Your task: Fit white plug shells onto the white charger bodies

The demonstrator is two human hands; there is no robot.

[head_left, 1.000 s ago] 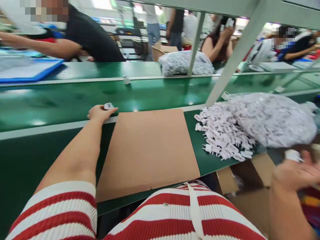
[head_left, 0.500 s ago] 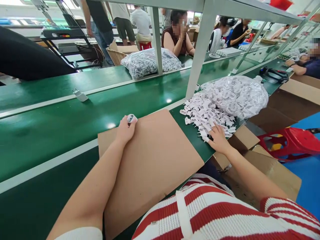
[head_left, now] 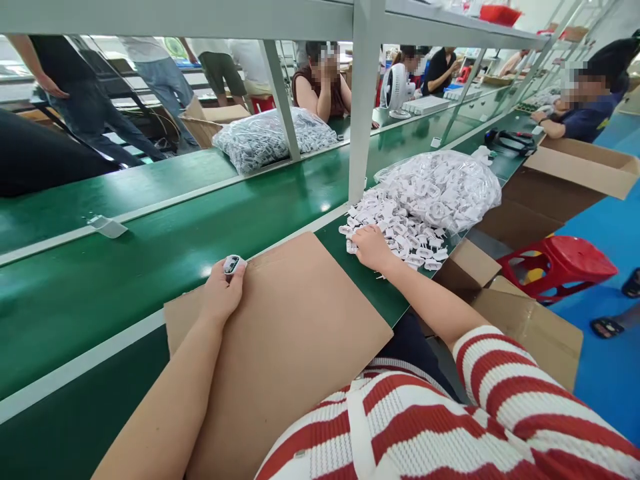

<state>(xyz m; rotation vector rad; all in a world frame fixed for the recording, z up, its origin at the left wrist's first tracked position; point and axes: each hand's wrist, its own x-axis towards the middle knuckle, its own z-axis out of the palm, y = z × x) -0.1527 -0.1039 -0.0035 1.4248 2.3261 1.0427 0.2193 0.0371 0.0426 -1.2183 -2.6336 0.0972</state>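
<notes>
My left hand (head_left: pixel 223 293) rests on the far left corner of a brown cardboard sheet (head_left: pixel 300 333) and grips a small white plug housing (head_left: pixel 232 264) between thumb and fingers. My right hand (head_left: pixel 373 247) lies on the near edge of a heap of loose white plug parts (head_left: pixel 400 230), with its fingers curled into the heap; whether they hold a part is hidden. Behind the heap lies a clear bag full of the same white parts (head_left: pixel 445 187).
A green conveyor belt (head_left: pixel 125 267) runs across, carrying one white part (head_left: pixel 107 227). A grey frame post (head_left: pixel 363 100) stands beside the heap. Another bag of parts (head_left: pixel 270 137) lies across the belt. Open cardboard boxes (head_left: pixel 560 180), a red stool (head_left: pixel 560 263), seated people opposite.
My right hand has slid left along the heap of plug parts. My left hand has drawn back a little with the plug housing. The camera has turned further right.
</notes>
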